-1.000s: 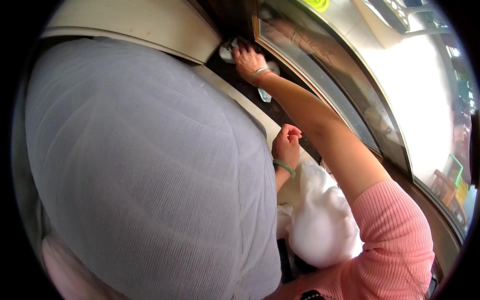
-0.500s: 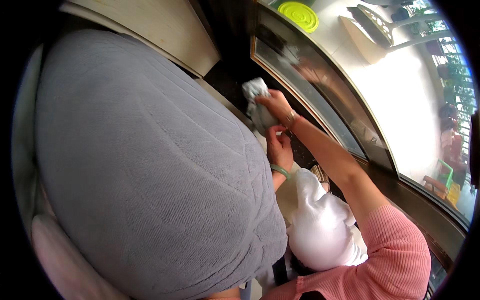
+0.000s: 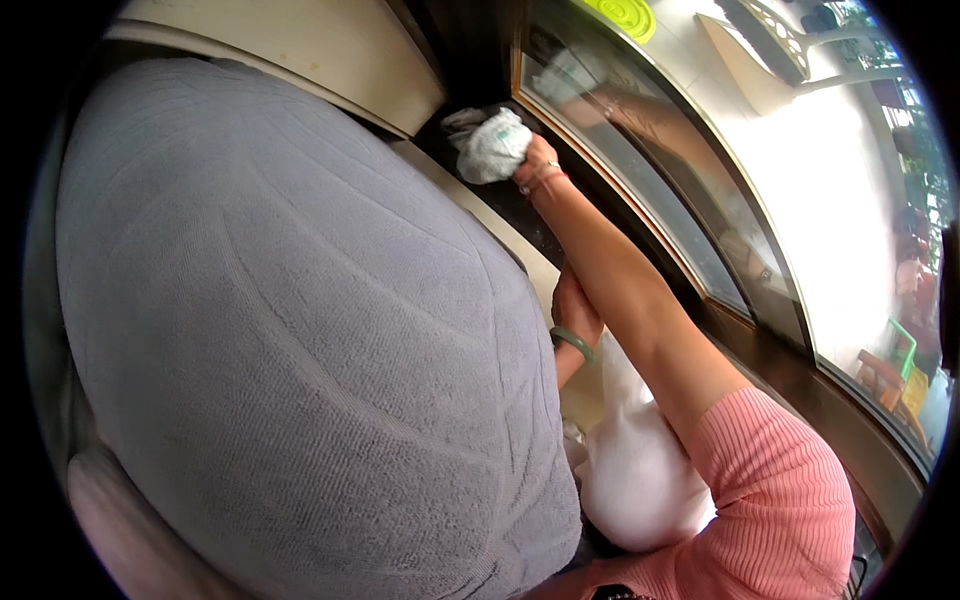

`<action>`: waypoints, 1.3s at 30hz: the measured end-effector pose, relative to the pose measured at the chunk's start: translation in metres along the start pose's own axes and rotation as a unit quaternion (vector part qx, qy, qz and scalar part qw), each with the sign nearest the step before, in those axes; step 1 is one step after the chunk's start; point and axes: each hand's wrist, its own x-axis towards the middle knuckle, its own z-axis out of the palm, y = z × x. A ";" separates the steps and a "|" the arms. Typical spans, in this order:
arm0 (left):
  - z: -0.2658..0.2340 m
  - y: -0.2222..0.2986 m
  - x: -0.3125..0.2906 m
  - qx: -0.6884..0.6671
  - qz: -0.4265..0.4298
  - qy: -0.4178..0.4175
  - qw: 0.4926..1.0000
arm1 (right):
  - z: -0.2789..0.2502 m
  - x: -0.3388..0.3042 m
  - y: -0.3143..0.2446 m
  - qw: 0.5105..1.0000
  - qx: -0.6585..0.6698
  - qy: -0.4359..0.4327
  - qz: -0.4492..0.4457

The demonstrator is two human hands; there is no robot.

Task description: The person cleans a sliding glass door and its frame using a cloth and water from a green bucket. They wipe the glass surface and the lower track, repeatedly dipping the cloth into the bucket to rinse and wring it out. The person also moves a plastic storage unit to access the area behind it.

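Holding a pale cloth (image 3: 494, 148), right hand (image 3: 539, 158) outstretched.

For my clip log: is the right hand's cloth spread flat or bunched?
Bunched: the cloth shows as a rounded, wrinkled lump at the right hand.

And it's the big grey fabric bulk (image 3: 300, 340) commanding the left, pale panel (image 3: 290, 55) above it, white bundle (image 3: 638, 480) lower right, glazed door (image 3: 640, 190) slanting past, lime-green disc (image 3: 624, 14) up top!
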 end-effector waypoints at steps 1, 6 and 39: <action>-0.009 0.016 -0.008 0.252 0.057 0.008 0.966 | -0.007 -0.022 0.013 0.999 0.012 -0.018 -0.032; -0.025 -0.034 0.005 0.461 0.148 0.043 0.874 | -0.123 -0.101 -0.041 0.999 -0.033 -0.016 0.017; -0.042 -0.062 0.026 0.346 0.175 0.143 0.911 | -0.152 -0.242 -0.079 0.993 -0.082 -0.089 0.013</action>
